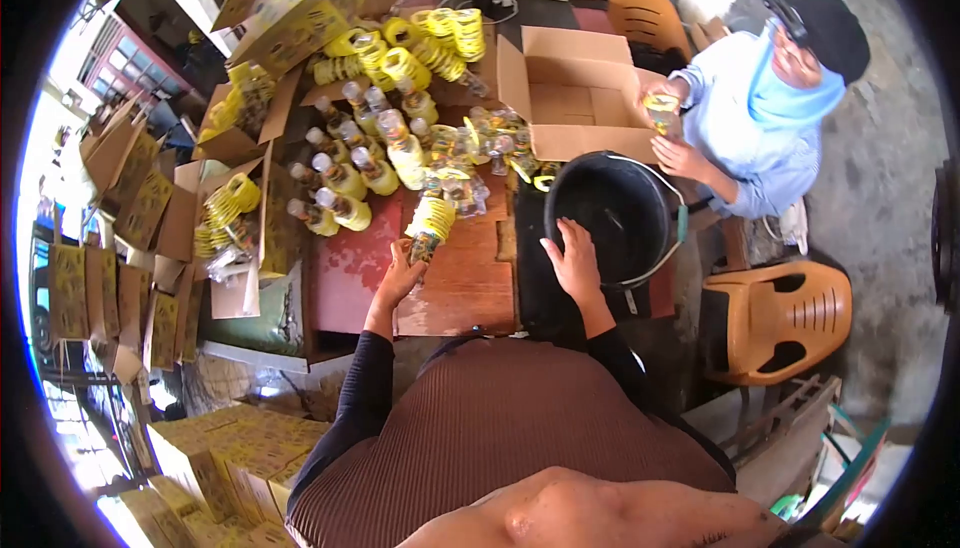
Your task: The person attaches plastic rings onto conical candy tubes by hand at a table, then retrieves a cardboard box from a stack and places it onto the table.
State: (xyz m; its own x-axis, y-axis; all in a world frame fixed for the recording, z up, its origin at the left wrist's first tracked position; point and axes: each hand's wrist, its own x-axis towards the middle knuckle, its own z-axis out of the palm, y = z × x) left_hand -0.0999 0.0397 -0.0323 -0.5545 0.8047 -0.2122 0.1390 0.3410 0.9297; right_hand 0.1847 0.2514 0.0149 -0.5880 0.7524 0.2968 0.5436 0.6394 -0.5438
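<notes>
My left hand [402,276] is wrapped round the lower part of a bottle [425,246] that carries a stack of yellow rings [432,216] at its far end. It is held over the red and brown tabletop [465,283]. My right hand [576,263] has its fingers apart at the near left rim of a black bucket [610,218] with a wire handle; it holds nothing. Beyond my left hand stand several bottles [375,170] with clear tops and yellow rings. Beside them lie packed bottles [460,188] in clear plastic.
An open cardboard box [575,138] is behind the bucket. At the right a co-worker [760,118] holds a yellow-topped item [662,108]. Stacks of yellow rings [405,63] are at the back. Filled boxes [275,228] line the left; an orange chair [780,323] stands at the right.
</notes>
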